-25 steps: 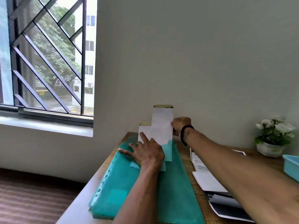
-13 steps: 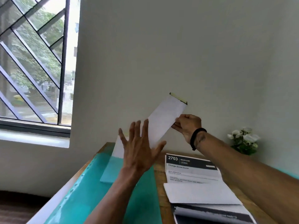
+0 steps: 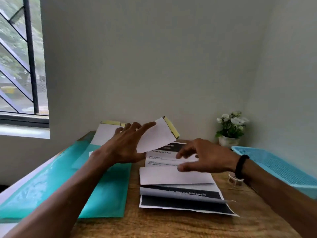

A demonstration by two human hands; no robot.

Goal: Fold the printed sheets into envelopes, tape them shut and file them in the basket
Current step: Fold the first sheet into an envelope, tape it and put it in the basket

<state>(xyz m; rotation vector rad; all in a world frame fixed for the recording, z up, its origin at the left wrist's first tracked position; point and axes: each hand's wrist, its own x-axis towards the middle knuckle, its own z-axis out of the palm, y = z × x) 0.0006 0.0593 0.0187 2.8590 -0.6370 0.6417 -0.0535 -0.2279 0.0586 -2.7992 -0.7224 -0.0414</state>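
Note:
A white envelope [image 3: 157, 135] with a yellow strip on its flap is held up in my left hand [image 3: 127, 145], above the far end of the printed sheets. My right hand [image 3: 204, 158], fingers spread, hovers over the folded printed sheet [image 3: 173, 175] on top of a stack of printed sheets [image 3: 181, 201] in the middle of the wooden table. More white envelopes [image 3: 107, 133] lean against the wall behind my left hand. The light blue mesh basket [image 3: 281, 166] stands at the right edge of the table.
A teal plastic folder [image 3: 96, 189] lies along the left side of the table [image 3: 171, 224]. A small tape dispenser [image 3: 234, 180] sits beside my right wrist. A potted white-flowered plant [image 3: 229, 129] stands by the wall. A barred window is at the left.
My right hand has let go of the envelope and dropped over the printed sheets. My left hand now holds the envelope, carried to the right. The view has swung right and down.

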